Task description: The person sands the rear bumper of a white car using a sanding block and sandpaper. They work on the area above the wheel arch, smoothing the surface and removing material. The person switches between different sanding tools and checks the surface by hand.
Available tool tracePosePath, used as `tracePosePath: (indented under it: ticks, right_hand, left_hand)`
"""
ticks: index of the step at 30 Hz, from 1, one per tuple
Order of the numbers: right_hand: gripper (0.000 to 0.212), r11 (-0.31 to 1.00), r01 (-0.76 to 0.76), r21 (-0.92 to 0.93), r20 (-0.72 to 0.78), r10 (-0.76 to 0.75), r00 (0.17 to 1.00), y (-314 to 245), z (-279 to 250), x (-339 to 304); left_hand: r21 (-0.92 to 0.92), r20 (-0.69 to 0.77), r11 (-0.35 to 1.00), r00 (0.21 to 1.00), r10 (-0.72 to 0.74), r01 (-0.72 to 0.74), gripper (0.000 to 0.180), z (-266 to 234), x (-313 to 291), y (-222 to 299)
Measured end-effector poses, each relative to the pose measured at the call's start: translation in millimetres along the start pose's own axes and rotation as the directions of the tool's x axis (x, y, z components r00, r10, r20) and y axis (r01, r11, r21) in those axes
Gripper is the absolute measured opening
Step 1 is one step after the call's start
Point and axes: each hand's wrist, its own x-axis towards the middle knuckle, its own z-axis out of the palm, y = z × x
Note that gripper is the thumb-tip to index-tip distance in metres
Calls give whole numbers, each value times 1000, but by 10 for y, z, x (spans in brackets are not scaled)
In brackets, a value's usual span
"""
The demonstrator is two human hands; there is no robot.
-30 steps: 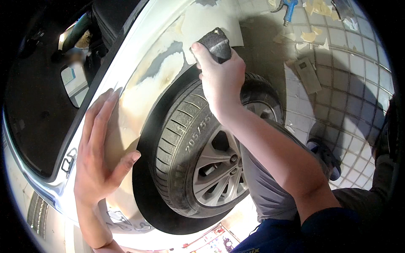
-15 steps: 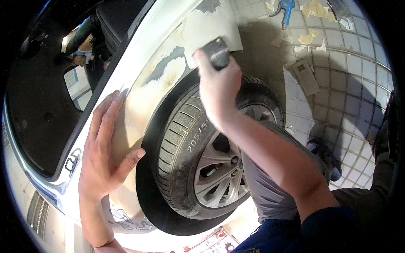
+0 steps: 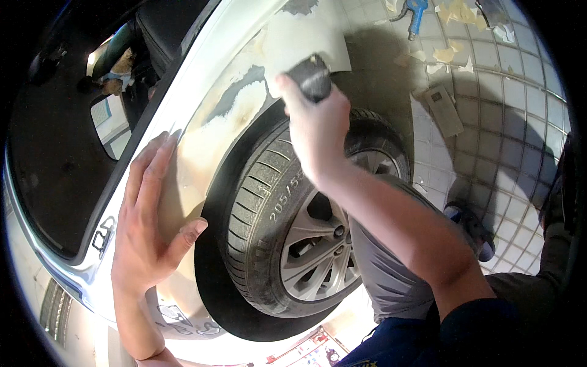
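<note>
- Two hands of yours in view, one on either side of the front of a pale car panel (image 3: 189, 144) with a wheel arch cut into it.
- Right hand (image 3: 319, 125): closed around a dark block (image 3: 310, 78), thumb on its left side, other fingers mostly hidden from this view (some blur on hand and block).
- Block position: over the pale surface beyond the top of the arch, near the outer panel edge; its underside is hidden, so you cannot tell how much of it touches.
- Left hand (image 3: 140, 238): laid open against the panel, fingers extended together, thumb spread toward the arch, nothing gripped.
- Panel surface: irregular grey patch (image 3: 235, 92) between the two hands, cream and tan areas around it.
- Wheel: black tyre (image 3: 260, 189) with a silver rim (image 3: 309, 269), just below your right hand, beside your grey trouser leg (image 3: 391, 263).
- Tiled floor (image 3: 523, 95), upper right: blue air gun (image 3: 417, 17), torn paper scraps (image 3: 444, 55), flat rectangular box (image 3: 444, 111).
</note>
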Motion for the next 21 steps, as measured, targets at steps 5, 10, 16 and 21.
tracePosePath:
  ticks: [5,10,16,21]
  right_hand:
    - [31,992,-127,12,6,127,992,13,16,-90]
    - [35,994,92,-62,-36,-94,995,110,-42,-40]
    - [35,740,643,-197,-34,-661,749,250,-106,78]
    - [45,368,756,-541,233,-798,555,201,-20,-16]
  left_hand:
    - [-20,-5,1000,1000,-15,15,90,-5,0,8]
    - [-9,5,1000,1000,-18,18,90,22,-12,-26]
    - [-22,50,998,997,-52,53,96,-27,7,7]
    - [-38,51,998,998,-45,47,94,-42,12,33]
